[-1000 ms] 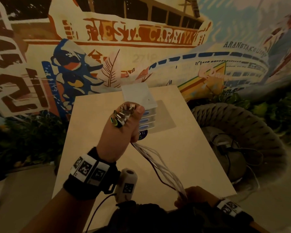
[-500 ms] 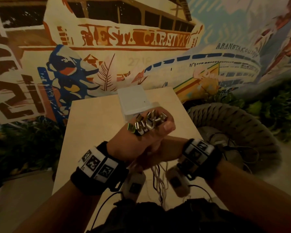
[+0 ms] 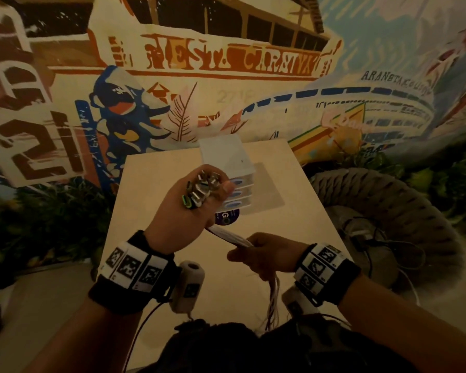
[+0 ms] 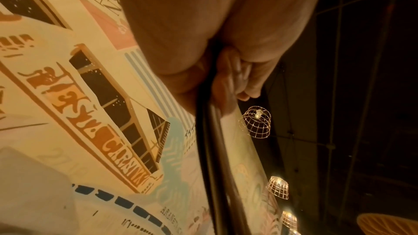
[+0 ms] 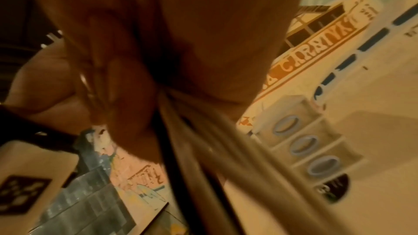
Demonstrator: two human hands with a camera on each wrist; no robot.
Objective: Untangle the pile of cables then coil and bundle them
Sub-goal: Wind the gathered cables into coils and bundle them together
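My left hand (image 3: pixel 189 211) is raised over the table and grips a bundle of cables (image 3: pixel 228 236) near one end, with several metal connector plugs (image 3: pixel 199 188) sticking out above the fist. The white cables, with a dark one among them, run down and right into my right hand (image 3: pixel 256 255), which holds them just below the left. From there the strands (image 3: pixel 273 297) hang toward my lap. In the left wrist view curled fingers (image 4: pixel 237 71) close round a dark cable (image 4: pixel 217 167). The right wrist view shows pale cables (image 5: pixel 226 140) leaving the fist.
A light wooden table (image 3: pixel 172 265) lies under my hands. A white stack of small drawers (image 3: pixel 232 162) with blue oval handles stands at its far side. A woven rope chair (image 3: pixel 388 211) with cords in its seat stands at the right. A painted mural wall is behind.
My right hand came up from my lap to just under the left fist, then slid down and right along the bundle. The left hand stayed raised with the plugs.
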